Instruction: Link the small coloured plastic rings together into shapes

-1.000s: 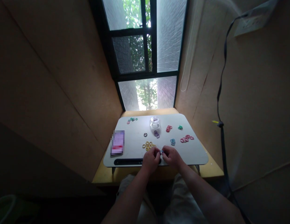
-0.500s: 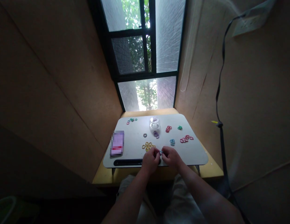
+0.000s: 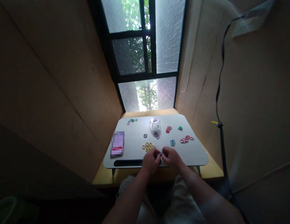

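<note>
At the front of the white lap table (image 3: 133, 152), my left hand (image 3: 151, 158) and my right hand (image 3: 171, 155) meet almost fingertip to fingertip. Both are pinched on a small blue hair tie (image 3: 161, 152), mostly covered by the fingers. Just beyond my left hand lies a cluster of yellow hair ties (image 3: 148, 145). A few blue hair ties (image 3: 172, 142) rest past my right hand, with red-pink ones (image 3: 187, 139) farther right. Behind them a clear jar (image 3: 154, 125) stands with purple hair ties (image 3: 156, 134) at its foot.
A phone (image 3: 117, 143) with a blurred screen lies at the left. A dark slot (image 3: 128, 162) runs along the front edge. Other hair ties include green ones (image 3: 180, 128), red ones (image 3: 168, 129), a dark one (image 3: 145, 135) and a mixed group (image 3: 132, 120). A cable (image 3: 221, 124) hangs at the right.
My hands stay in nearly the same place, fingers still pinched together. The blue hair tie between them shows slightly less now. The objects on the table have not moved.
</note>
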The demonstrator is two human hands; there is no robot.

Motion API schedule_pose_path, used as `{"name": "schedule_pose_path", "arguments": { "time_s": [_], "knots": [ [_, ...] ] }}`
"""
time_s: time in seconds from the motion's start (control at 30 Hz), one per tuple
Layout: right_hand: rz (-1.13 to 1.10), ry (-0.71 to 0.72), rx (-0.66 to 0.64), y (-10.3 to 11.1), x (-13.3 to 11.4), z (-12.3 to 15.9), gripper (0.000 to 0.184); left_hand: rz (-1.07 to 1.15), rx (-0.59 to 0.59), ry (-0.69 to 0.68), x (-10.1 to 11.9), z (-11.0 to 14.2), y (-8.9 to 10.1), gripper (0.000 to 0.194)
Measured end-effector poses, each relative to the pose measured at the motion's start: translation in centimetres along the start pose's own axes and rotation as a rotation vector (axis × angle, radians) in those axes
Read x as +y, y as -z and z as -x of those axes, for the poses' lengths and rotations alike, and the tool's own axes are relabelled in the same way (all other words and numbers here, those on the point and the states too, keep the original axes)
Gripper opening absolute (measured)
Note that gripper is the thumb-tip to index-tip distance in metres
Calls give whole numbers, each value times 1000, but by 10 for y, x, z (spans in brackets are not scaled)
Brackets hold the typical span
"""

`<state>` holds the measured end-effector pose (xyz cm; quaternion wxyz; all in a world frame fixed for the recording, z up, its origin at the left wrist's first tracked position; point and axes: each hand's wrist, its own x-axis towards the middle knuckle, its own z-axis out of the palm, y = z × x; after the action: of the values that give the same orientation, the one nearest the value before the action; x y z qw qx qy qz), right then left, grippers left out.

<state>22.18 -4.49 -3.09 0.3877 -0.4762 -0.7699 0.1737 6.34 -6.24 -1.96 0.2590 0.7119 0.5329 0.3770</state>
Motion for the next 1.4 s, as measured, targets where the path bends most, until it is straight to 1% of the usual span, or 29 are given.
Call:
{"name": "schedule_pose_path", "arguments": {
  "time_s": [0.57, 0.93, 1.13, 1.4],
  "knots": [
    [-24, -18, -1, 0, 0, 1, 12, -21, 3, -2, 0, 1, 0, 10],
    [-29, -12, -7, 1, 0, 1, 12, -19, -6, -10, 0, 1, -1, 9],
    [-13, 15, -10, 0, 1, 1, 13, -14, -16, -9, 1, 1, -1, 11],
    [-2, 7, -12, 1, 0, 2, 13, -20, -17, -26, 0, 1, 0, 9]
  ]
}}
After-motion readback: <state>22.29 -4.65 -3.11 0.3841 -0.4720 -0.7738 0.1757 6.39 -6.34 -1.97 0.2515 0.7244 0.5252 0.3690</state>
